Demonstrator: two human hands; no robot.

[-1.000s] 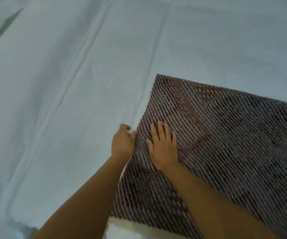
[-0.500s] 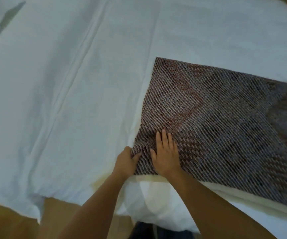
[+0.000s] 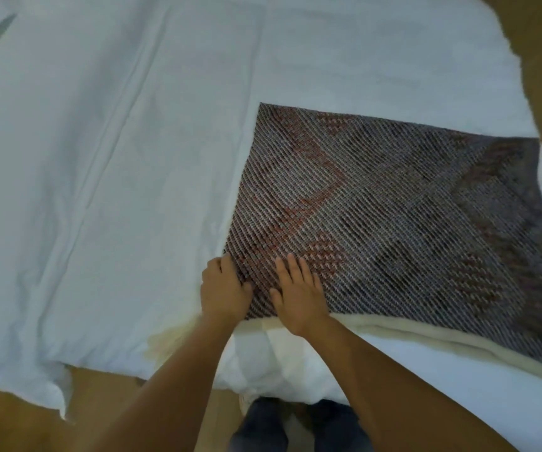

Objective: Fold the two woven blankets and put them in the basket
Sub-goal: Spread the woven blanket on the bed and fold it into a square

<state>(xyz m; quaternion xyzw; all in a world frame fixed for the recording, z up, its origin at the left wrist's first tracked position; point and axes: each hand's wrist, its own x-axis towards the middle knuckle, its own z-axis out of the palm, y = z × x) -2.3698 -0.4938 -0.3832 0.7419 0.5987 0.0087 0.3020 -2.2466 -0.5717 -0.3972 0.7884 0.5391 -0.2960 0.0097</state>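
Woven blanket (image 3: 393, 223) was lying flat in the right half of the frame, spread as a rough rectangle on the white sheet (image 3: 116, 158). Its near edge ran along a cream fleecy border (image 3: 426, 334) at lower right; we could not tell whether that border was its backing or a separate layer. Our left hand (image 3: 225, 290) had its fingers curled over the blanket's near left corner, pinching the edge. Our right hand (image 3: 297, 293) was laid flat just beside it, fingers straight and close together, pressing the weave down. We judged the blanket soft and limp yet fairly thick, with a coarse diagonal weave that should grip the skin rather than slide. It would sag if lifted by one point, so we thought the corners were the places to take hold, one in each hand, with the far left corner in the upper middle of the frame the natural partner. Neither the second blanket nor the basket was in view.
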